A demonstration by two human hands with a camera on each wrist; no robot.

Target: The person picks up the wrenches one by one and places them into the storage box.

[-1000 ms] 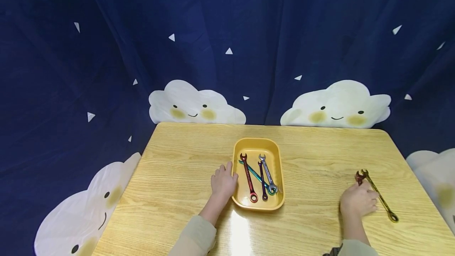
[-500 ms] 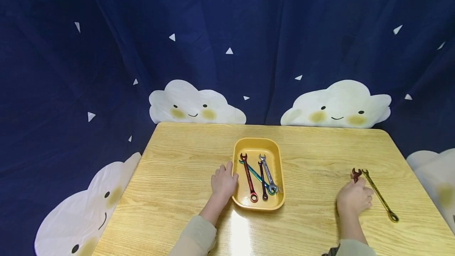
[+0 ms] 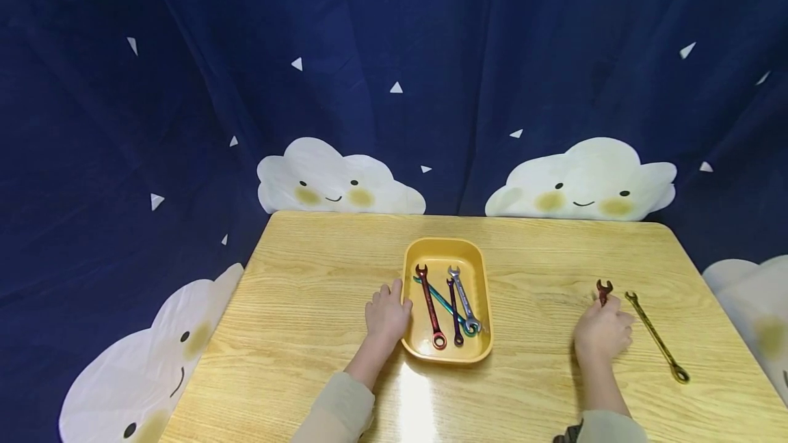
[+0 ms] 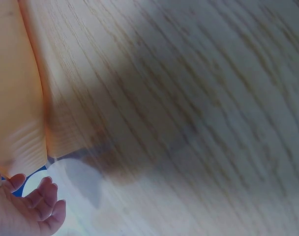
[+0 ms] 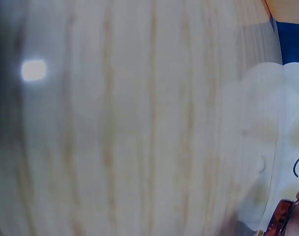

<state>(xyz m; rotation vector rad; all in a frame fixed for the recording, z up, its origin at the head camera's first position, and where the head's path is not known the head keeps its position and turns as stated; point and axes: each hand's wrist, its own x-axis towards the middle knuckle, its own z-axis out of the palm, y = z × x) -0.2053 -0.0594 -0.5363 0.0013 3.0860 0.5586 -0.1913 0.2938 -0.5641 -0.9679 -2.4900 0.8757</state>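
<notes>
In the head view, my left hand (image 3: 387,318) rests at the left side of a yellow plastic bin (image 3: 447,245), thumb at its rim. The left wrist view shows its loosely bent fingers (image 4: 48,199) beside the bin wall (image 4: 16,83). Lying in the bin are a red wrench (image 3: 431,310), a teal wrench (image 3: 441,301), a purple wrench (image 3: 455,316) and a silver wrench (image 3: 464,299). At the right, my right hand (image 3: 602,333) grips a dark red wrench (image 3: 604,291); its open end sticks out past the fingers, the rest mostly hidden.
A gold wrench (image 3: 657,337) lies on the wooden table (image 3: 345,245), just right of my right hand. Behind the table's far edge hangs a dark blue curtain (image 3: 369,33) with clouds and triangles.
My right hand has moved left with the dark red wrench, away from the gold wrench, which stays where it was. My left hand and the bin have not moved.
</notes>
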